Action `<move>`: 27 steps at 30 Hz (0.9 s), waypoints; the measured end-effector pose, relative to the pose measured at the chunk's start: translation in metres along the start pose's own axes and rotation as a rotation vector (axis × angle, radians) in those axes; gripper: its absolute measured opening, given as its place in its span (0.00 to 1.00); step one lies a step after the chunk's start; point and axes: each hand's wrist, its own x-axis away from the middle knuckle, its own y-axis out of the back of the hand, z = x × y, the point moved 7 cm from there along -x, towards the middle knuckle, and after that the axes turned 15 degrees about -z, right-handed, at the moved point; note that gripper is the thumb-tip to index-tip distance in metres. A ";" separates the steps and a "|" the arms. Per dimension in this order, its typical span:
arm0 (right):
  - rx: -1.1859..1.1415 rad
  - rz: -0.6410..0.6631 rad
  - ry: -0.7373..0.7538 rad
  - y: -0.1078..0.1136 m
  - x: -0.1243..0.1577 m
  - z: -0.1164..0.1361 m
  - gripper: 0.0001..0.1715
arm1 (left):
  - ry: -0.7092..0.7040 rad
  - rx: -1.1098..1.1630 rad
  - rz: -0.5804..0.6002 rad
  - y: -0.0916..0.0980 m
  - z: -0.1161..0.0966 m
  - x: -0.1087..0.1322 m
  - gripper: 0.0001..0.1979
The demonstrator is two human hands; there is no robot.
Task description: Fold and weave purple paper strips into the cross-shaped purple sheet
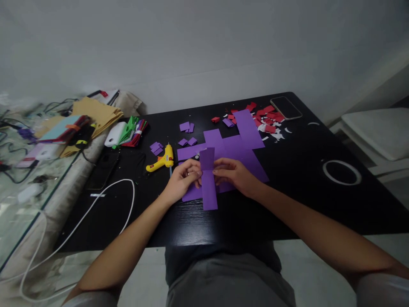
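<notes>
Between my two hands stands a strip of purple paper, creased across the middle, its upper half bent up. My left hand pinches its left edge near the crease, and a ring shows on one finger. My right hand grips the right edge at about the same height. Beneath and behind them lie larger purple sheets on the black table. The handles of what look like scissors show partly behind my left hand. A yellow glue gun lies just left of that hand.
Small purple squares lie in little piles. Red and white paper scraps and a phone are at the back right, a white ring at right. A white cable loops over the table's left side.
</notes>
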 end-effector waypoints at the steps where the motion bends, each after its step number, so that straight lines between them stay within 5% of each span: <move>1: 0.002 0.001 0.006 0.000 0.000 0.000 0.15 | 0.002 0.004 0.004 0.000 0.000 0.000 0.11; 9: 0.065 0.006 0.061 0.000 0.002 0.005 0.08 | -0.034 -0.054 0.004 0.001 -0.003 0.000 0.08; 20: 0.130 -0.022 0.095 0.000 0.005 0.010 0.12 | -0.023 -0.082 -0.005 0.002 0.001 0.001 0.10; 27: -0.026 -0.316 0.192 0.025 -0.001 0.026 0.24 | -0.113 -0.053 -0.288 0.027 -0.006 -0.003 0.08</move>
